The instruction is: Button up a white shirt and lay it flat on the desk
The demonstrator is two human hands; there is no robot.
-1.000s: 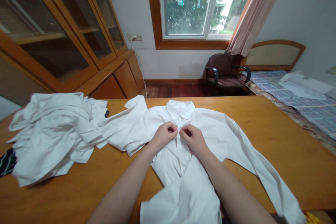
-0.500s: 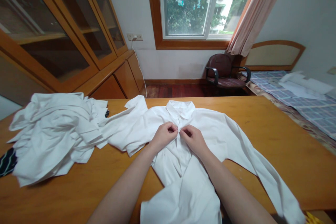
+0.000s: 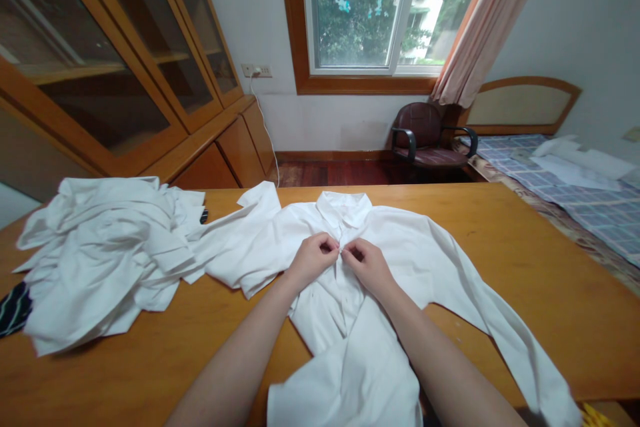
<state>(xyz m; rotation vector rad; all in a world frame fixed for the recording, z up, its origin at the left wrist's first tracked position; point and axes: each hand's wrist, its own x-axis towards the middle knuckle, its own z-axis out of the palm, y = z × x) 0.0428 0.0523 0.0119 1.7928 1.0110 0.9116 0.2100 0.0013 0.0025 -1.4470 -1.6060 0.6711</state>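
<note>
A white collared shirt (image 3: 400,240) lies spread face up on the wooden table (image 3: 525,247), collar toward the window and sleeves out to both sides. My left hand (image 3: 313,259) and my right hand (image 3: 367,263) meet at the shirt's front placket just below the collar. Both hands are closed in a pinch on the placket edges, fingertips almost touching each other. A small button seems to sit between them, too small to be sure.
A heap of crumpled white garments (image 3: 100,247) fills the table's left side, with a dark striped cloth (image 3: 14,307) at its edge. Beyond the table are a glass-fronted wooden cabinet (image 3: 115,67), a dark office chair (image 3: 425,137), a window and a bed (image 3: 575,180).
Nothing has visibly changed; both hands stay pinched on the placket at the same spot.
</note>
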